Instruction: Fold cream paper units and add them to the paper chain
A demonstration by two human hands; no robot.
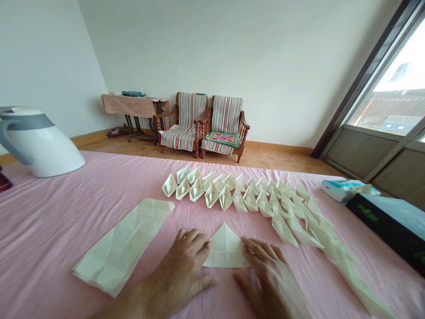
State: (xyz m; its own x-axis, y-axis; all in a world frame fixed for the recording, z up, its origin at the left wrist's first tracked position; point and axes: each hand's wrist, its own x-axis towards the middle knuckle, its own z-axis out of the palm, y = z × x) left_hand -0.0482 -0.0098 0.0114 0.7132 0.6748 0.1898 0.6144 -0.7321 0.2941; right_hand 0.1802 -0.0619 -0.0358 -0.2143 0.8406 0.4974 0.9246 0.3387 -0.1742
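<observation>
The napkin, folded into a flat triangle, lies near the front edge of the bench, point facing far. The left hand rests flat on its left corner and the right hand on its right edge, fingers loosely spread, gripping nothing. Just left lies a stack of creased sheets. Beyond, rows of folded pieces run to the right. A kettle stands far left, a box far right
</observation>
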